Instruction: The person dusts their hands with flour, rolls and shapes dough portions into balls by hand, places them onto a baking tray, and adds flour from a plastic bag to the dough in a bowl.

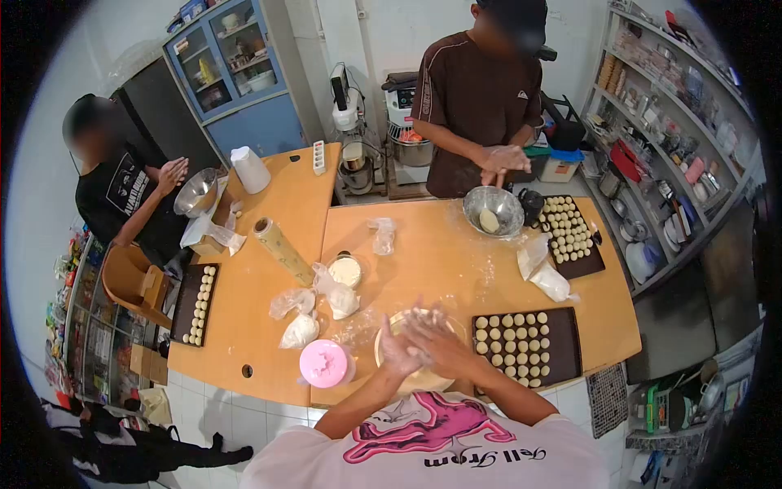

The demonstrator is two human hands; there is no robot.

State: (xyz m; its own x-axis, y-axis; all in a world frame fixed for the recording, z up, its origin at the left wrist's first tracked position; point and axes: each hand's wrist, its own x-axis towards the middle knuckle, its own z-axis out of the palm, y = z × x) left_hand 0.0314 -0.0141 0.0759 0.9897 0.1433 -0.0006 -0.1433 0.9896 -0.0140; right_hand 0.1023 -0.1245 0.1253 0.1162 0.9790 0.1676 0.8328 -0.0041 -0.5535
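Observation:
My left hand (397, 349) and my right hand (440, 346) are pressed palm to palm, both dusted with white flour. Whatever lies between the palms is hidden. Just beneath them is a wide, pale round bowl (428, 381), largely covered by my hands and forearms. To the right, nearest my right hand, a dark baking tray (564, 346) carries rows of small round dough balls (509, 334). On the left stands a tub with a pink lid (324, 361), close to my left forearm. Bags of white powder (300, 330) sit beyond it.
Across the table, a co-worker's floury hands (501, 163) hover over a metal bowl (494, 212) with dough inside. Another tray of dough balls (580, 265) lies beside it. At left are a second co-worker (122, 179), a cling-film roll (281, 251) and another tray (192, 303).

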